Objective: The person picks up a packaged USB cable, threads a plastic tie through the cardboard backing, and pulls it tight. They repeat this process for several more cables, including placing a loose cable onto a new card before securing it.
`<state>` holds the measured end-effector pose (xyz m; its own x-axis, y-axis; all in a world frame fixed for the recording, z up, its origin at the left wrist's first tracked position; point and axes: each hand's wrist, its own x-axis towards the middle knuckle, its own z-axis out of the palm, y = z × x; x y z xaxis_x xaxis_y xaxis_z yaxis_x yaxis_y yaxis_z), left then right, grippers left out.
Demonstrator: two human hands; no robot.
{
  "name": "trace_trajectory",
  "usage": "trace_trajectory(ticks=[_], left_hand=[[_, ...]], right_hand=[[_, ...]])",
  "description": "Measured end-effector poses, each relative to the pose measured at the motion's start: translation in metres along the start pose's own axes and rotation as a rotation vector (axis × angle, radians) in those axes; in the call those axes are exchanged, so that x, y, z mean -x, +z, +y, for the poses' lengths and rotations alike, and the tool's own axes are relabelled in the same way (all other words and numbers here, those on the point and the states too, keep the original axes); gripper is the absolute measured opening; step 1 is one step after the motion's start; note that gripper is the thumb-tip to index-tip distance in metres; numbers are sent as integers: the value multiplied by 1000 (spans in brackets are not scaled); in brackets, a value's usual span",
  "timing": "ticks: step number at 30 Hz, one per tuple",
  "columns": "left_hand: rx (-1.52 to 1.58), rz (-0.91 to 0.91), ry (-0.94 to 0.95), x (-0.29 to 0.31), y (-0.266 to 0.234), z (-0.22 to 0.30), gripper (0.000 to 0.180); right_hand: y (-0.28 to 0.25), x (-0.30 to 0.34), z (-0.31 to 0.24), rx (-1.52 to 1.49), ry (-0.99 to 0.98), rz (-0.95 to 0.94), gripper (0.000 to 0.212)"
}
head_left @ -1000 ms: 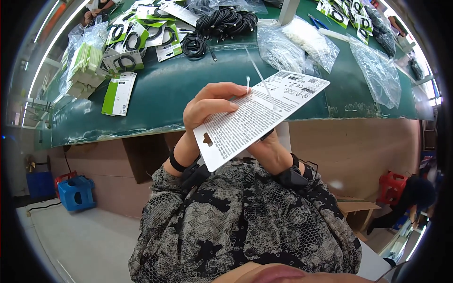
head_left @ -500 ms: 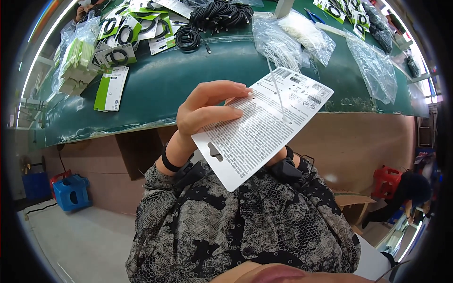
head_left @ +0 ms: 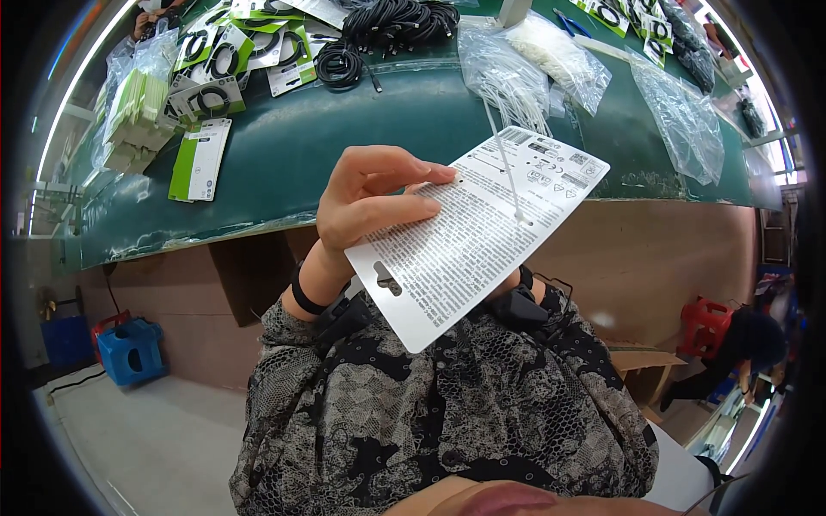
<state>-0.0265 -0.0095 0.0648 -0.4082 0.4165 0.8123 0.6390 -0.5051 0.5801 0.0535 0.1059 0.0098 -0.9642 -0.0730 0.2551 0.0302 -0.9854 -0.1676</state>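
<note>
My left hand (head_left: pixel 368 199) is closed on a white packaging card (head_left: pixel 460 258), its thumb and fingertips lying on the printed side. The card is tilted in front of my chest, with a hanging slot at its lower left corner. A thin white cable tie (head_left: pixel 508 172) stands out of a small hole in the card, its free end pointing toward the table. The right hand is hidden behind the card; only its wrist, with a black device (head_left: pixel 520 310) on it, shows below the edge.
On the green table (head_left: pixel 361 125) lie loose black cables (head_left: pixel 400 33), bags of white cable ties (head_left: pixel 503 69), an empty clear bag (head_left: pixel 680 120) and blue-handled pliers (head_left: pixel 575 27). At the left are carded cables (head_left: pixel 225 58), stacked cards (head_left: pixel 138 120) and a green-white card (head_left: pixel 202 162).
The card and my left hand have shifted very slightly left. My left hand keeps its grip, and the cable tie stays in the card.
</note>
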Motion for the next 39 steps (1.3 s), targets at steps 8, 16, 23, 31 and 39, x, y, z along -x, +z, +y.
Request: trace_trajectory(ticks=[8, 16, 23, 31, 39], left_hand=[[-41, -2, 15, 5, -4, 3, 30], [-90, 18, 7, 1, -6, 3, 30], [-595, -4, -238, 47, -16, -31, 28], [550, 593, -611, 23, 17, -31, 33], [497, 688, -626, 22, 20, -35, 34]], right_hand=[[7, 42, -12, 147, -61, 88, 35], [7, 27, -5, 283, -130, 166, 33], [2, 24, -41, 911, -473, 28, 17], [34, -6, -38, 1187, -506, 213, 8], [40, -28, -43, 2200, -737, 231, 9]])
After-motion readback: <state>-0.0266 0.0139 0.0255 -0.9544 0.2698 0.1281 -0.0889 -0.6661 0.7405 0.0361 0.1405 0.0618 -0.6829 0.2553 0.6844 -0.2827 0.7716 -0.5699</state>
